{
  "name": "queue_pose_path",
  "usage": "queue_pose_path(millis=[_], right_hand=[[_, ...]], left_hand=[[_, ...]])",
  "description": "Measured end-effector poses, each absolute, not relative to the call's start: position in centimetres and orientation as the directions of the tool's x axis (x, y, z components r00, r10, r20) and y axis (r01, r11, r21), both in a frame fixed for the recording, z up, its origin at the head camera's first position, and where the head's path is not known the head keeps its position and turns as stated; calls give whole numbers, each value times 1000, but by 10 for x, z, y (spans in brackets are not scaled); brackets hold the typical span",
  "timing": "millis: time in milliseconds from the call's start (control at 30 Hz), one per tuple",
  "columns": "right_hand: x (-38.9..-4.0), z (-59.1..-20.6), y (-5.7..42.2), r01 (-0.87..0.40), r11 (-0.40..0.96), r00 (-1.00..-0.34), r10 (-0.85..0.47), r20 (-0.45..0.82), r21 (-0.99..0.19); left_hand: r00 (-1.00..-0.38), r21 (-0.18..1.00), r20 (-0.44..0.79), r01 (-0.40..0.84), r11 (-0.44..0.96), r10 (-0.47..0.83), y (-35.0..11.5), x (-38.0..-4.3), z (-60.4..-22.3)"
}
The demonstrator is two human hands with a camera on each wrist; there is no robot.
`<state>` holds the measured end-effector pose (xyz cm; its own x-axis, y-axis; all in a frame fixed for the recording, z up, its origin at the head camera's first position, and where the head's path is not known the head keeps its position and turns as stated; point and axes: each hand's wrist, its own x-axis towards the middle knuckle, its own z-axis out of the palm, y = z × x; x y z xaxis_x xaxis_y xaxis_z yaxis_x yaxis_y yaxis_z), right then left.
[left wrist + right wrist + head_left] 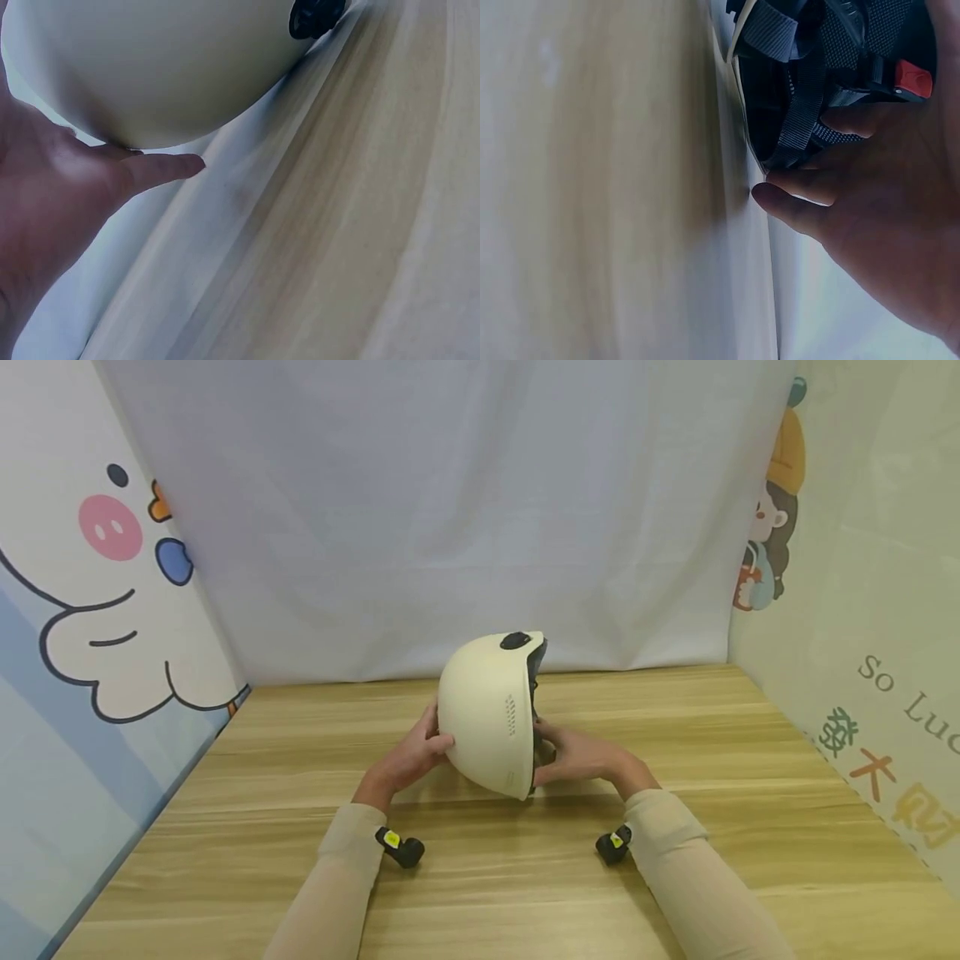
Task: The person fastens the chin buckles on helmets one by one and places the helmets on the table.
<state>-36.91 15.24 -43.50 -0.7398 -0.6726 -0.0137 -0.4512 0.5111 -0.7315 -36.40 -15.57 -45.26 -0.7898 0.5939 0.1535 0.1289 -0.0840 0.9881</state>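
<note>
A cream-white helmet [483,718] is tipped on its side in the head view, dome to the left and opening to the right. My left hand [412,758] holds the dome from the left, its thumb on the near side and the other fingers partly hidden behind. At the opening, my right hand [577,754] holds the rim, some fingers reaching inside. The right wrist view shows black straps [802,105] and a red buckle [913,79] beside that hand. In the left wrist view the thumb stretches along the smooth shell [172,67]. Whether the helmet touches the table cannot be told.
The wood-grain table [480,893] spreads around the helmet. Behind it hangs a pale curtain [465,510]. Printed cartoon panels stand on the left [67,635] and right [862,610]. Small black devices with yellow marks sit at both wrists.
</note>
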Motion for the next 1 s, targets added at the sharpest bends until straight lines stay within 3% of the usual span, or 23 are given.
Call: queue_pose_path(millis=[233, 467, 733, 1000], right_hand=[[-368, -435, 151, -442, 507, -740, -673, -19, -740], [-364, -433, 148, -390, 548, -763, -643, -74, -740], [-363, -430, 147, -358, 560, -787, -612, -82, -747], [-364, -419, 156, -392, 492, -831, -552, 69, -778]], left_hand=[[-784, 984, 168, 98, -148, 598, -153, -363, -451], [-776, 962, 258, 151, -228, 575, -154, -367, -455], [-778, 962, 265, 170, -214, 570, -157, -367, -455], [-778, 963, 260, 169, -208, 572, -156, -365, -451]])
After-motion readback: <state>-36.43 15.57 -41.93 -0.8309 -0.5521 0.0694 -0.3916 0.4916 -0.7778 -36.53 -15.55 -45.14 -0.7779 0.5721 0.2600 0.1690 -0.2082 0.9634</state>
